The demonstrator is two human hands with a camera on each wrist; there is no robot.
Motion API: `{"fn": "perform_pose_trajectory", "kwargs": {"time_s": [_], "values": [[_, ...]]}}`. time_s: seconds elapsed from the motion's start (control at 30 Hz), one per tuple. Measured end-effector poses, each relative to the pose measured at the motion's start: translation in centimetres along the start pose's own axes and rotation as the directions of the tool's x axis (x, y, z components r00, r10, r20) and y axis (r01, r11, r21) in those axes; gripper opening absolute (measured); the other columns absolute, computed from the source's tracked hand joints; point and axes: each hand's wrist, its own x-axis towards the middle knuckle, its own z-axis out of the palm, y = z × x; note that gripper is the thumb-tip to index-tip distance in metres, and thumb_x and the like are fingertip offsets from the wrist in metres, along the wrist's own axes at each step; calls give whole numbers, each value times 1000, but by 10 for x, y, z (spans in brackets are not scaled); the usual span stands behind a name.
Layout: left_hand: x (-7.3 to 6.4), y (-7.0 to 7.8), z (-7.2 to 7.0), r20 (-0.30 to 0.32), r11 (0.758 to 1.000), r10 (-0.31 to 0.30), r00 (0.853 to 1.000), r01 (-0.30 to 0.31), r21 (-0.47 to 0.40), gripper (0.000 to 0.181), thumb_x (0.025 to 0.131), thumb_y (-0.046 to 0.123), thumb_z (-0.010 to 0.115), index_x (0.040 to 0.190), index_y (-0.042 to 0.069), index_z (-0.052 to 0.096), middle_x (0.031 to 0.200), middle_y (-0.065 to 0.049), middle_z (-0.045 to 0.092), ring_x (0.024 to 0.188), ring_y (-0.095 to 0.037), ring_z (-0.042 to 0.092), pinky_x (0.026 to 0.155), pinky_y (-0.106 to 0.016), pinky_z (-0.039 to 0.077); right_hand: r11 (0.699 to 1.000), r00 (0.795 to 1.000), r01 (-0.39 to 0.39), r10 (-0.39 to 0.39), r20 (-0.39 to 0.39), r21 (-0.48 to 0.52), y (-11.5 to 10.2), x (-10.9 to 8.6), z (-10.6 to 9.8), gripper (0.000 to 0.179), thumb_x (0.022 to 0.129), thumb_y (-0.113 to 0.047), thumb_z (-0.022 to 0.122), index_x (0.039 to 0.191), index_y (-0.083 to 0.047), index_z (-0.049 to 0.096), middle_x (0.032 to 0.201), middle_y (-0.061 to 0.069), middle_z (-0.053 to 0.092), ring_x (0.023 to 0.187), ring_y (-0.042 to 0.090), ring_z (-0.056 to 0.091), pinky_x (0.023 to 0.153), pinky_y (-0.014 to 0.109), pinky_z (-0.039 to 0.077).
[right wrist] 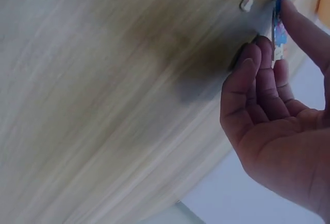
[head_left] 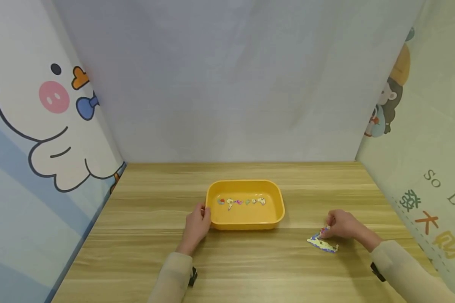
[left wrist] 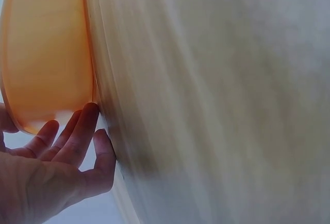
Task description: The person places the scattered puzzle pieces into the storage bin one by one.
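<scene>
A yellow plastic tray (head_left: 242,219) sits mid-table, with several small flat printed cut-outs (head_left: 229,203) in a row on its floor. My left hand (head_left: 197,225) holds the tray's left end; in the left wrist view its fingertips press against the translucent orange-looking wall (left wrist: 49,54). To the right of the tray, my right hand (head_left: 343,225) pinches a thin blue-and-red printed cut-out (head_left: 324,230), seen nearly edge-on in the right wrist view between thumb and fingers. Just below that hand, a larger cream-and-blue cut-out (head_left: 322,245) overlaps it in the head view.
A wood-grain table (head_left: 250,269) carries everything. A pale cloth (head_left: 227,84) hangs along its back edge. Printed cloths stand on both sides, with a white cartoon bird (head_left: 34,109) at left and lettering (head_left: 426,223) at right.
</scene>
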Motion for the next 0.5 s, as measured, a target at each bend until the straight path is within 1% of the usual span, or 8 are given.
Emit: {"fn": "perform_pose_trajectory", "kwargs": {"time_s": [0.1,0.27,0.37,0.5], "values": [[0,0,0,-5,1000,0,1000,0,0,15,98,19,48,95,6,54,71,-1,58,61,-14,55,56,-30,47,997,1000,0,0,12,80,1,1,1,38,65,-17,87,77,-4,53,67,0,56,63,16,49,56,32,40],[0,0,-1,-6,1000,-1,1000,1,-4,14,98,18,48,95,6,54,71,-1,58,61,-15,55,56,-30,47,977,999,-11,4,37,212,1,3,3,30,70,-5,81,81,-1,53,67,3,60,62,16,54,54,29,42],[0,0,0,-8,1000,0,1000,0,5,15,98,18,48,96,5,54,72,-1,59,62,-15,55,56,-30,48,966,999,-7,-3,38,260,0,3,2,27,75,-2,77,85,2,52,69,5,60,62,17,54,53,28,41],[0,0,0,-2,1000,3,1000,-3,0,16,99,19,47,97,5,55,72,-1,59,62,-14,55,56,-30,48,953,999,-23,14,33,301,-1,2,2,25,78,-1,74,91,5,54,71,7,61,63,18,56,53,29,43]]}}
